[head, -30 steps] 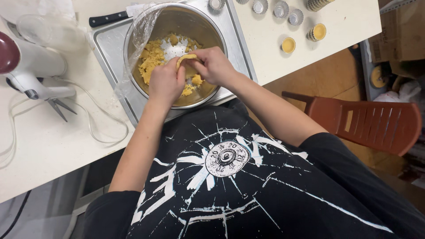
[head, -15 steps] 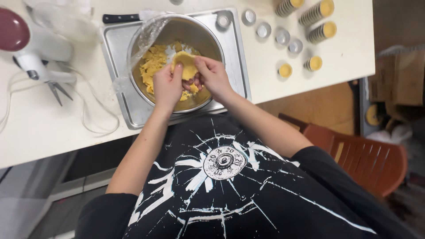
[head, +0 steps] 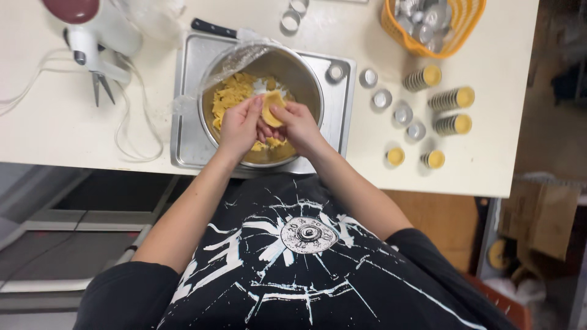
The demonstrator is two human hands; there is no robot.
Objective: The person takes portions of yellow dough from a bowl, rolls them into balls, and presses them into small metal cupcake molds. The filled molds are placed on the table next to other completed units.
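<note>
My left hand and my right hand meet over a steel mixing bowl and together pinch a round flat piece of yellow dough. More yellow dough and a patch of white flour lie in the bowl beneath. Clear plastic film hangs off the bowl's far left rim. The bowl stands on a steel tray.
Small round metal tart moulds, some stacked and some filled with dough, lie right of the tray. An orange basket of moulds sits far right. A black-handled knife lies behind the tray. A white and red hand mixer with its cord is at left.
The view has shifted, so the bowl sits lower in the picture. Both hands stay over the bowl, and the dough piece has been pressed into a rounder disc.
</note>
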